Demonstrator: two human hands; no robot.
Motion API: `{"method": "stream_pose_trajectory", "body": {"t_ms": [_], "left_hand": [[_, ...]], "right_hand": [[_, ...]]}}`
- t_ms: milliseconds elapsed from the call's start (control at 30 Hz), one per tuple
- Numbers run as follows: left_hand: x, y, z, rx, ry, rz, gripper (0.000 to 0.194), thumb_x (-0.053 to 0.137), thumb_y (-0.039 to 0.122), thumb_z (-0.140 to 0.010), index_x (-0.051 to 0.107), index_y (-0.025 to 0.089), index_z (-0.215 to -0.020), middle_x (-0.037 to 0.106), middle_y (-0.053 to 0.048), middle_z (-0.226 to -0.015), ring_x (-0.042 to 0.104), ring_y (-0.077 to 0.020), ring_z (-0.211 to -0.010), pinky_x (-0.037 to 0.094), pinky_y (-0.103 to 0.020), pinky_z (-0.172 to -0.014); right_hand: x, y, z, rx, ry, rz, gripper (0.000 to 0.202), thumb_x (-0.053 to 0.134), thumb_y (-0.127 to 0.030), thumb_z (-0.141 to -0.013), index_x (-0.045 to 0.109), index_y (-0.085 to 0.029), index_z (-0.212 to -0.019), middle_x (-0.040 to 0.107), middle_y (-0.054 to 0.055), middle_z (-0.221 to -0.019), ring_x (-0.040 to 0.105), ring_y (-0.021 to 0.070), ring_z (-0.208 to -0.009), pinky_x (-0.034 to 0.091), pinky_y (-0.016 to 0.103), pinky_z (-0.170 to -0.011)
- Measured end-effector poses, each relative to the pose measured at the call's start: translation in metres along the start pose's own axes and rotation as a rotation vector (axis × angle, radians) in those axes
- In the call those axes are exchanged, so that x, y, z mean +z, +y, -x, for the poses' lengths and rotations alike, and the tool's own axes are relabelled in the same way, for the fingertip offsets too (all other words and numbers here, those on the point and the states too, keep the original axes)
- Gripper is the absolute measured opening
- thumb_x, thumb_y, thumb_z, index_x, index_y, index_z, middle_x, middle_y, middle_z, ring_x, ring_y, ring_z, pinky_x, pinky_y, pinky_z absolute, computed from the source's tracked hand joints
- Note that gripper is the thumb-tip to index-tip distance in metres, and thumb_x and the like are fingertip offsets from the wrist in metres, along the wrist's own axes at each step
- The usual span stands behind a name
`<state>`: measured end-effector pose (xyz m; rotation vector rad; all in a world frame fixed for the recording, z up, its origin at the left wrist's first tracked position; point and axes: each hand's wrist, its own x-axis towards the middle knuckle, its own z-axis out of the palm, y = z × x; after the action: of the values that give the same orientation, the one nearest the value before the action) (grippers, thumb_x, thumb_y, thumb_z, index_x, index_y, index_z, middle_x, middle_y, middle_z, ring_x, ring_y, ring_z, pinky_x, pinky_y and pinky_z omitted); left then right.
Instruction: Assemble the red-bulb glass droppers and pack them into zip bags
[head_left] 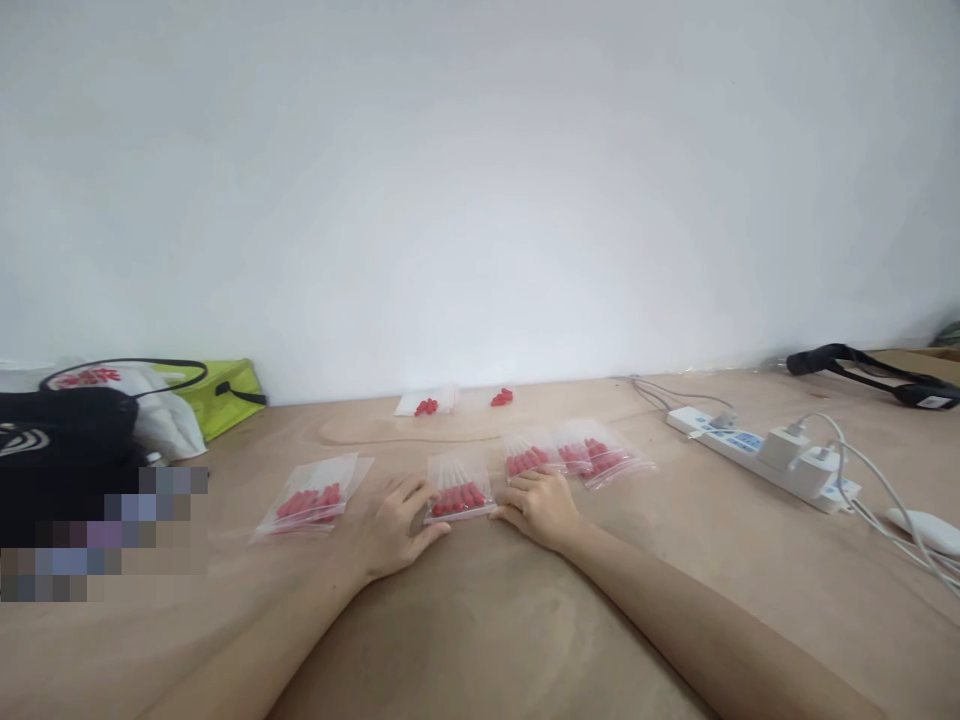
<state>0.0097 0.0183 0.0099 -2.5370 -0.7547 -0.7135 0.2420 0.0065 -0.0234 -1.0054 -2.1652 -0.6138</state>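
A clear zip bag with a row of red-ended sticks (459, 497) lies flat on the table between my hands. My left hand (400, 527) rests at its left edge, fingers apart, thumb stretched out below the bag's corner. At the bag's right edge is my right hand (541, 508), palm down with its fingers bent and thumb apart; nothing shows in its grip. Just beyond that hand lies another bag with red pieces (528, 458), overlapping more bags (606, 458) to the right. Left of my left hand are further bagged red pieces (309, 500).
Near the wall lie two small bags of red pieces (426, 407) (502, 397). A white power strip (739, 450) with chargers and cables sits at the right, a black headset-like frame (874, 375) behind it. At the left are a black bag (64, 440) and a green bag (232, 400).
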Motion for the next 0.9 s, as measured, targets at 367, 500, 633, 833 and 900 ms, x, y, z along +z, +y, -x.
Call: {"method": "stream_pose_trajectory", "body": {"t_ms": [367,500,633,833,900], "left_hand": [[0.005,-0.009,0.003,-0.096,-0.307,0.109,0.035,0.042,0.037,-0.085,0.049,0.024,-0.117,0.054,-0.008,-0.118,0.047,-0.0234,-0.11,0.027,-0.048,-0.096],[0.0,-0.033,0.026,-0.252,-0.335,0.073,0.035,0.041,0.042,-0.084,0.051,0.024,-0.113,0.049,-0.008,-0.123,0.045,-0.0243,-0.112,0.029,-0.048,-0.095],[-0.014,-0.04,0.036,-0.273,-0.224,-0.03,0.037,0.043,0.042,-0.081,0.053,0.023,-0.112,0.054,-0.007,-0.119,0.045,-0.025,-0.112,0.023,-0.048,-0.099],[-0.05,-0.084,0.076,-0.476,-0.301,-0.004,0.056,0.05,0.049,-0.072,0.047,0.022,-0.121,0.043,-0.009,-0.13,0.035,-0.0291,-0.121,0.031,-0.046,-0.096],[-0.053,-0.099,0.092,-0.574,-0.359,0.086,0.057,0.049,0.052,-0.073,0.048,0.022,-0.121,0.044,-0.008,-0.129,0.036,-0.029,-0.12,0.034,-0.043,-0.094]], "right_hand": [[-0.021,0.003,0.014,-0.015,-0.057,-0.109,0.019,0.051,-0.028,-0.08,0.058,-0.018,-0.065,0.059,0.001,-0.076,0.048,0.0135,-0.073,0.028,0.03,-0.069],[-0.021,0.004,0.015,-0.014,-0.052,-0.125,0.015,0.051,-0.024,-0.079,0.059,-0.018,-0.068,0.058,0.003,-0.076,0.048,0.0134,-0.072,0.03,0.029,-0.068],[-0.02,0.005,0.016,-0.02,-0.055,-0.139,0.014,0.051,-0.022,-0.079,0.059,-0.018,-0.069,0.058,0.003,-0.077,0.049,0.0134,-0.072,0.032,0.03,-0.07],[-0.019,0.005,0.016,-0.023,-0.046,-0.169,0.011,0.052,-0.021,-0.078,0.059,-0.018,-0.07,0.058,0.003,-0.078,0.05,0.0139,-0.072,0.035,0.029,-0.069],[-0.019,0.004,0.016,-0.027,-0.05,-0.177,0.012,0.051,-0.021,-0.078,0.059,-0.018,-0.069,0.058,0.003,-0.078,0.05,0.0135,-0.071,0.036,0.028,-0.067]]}}
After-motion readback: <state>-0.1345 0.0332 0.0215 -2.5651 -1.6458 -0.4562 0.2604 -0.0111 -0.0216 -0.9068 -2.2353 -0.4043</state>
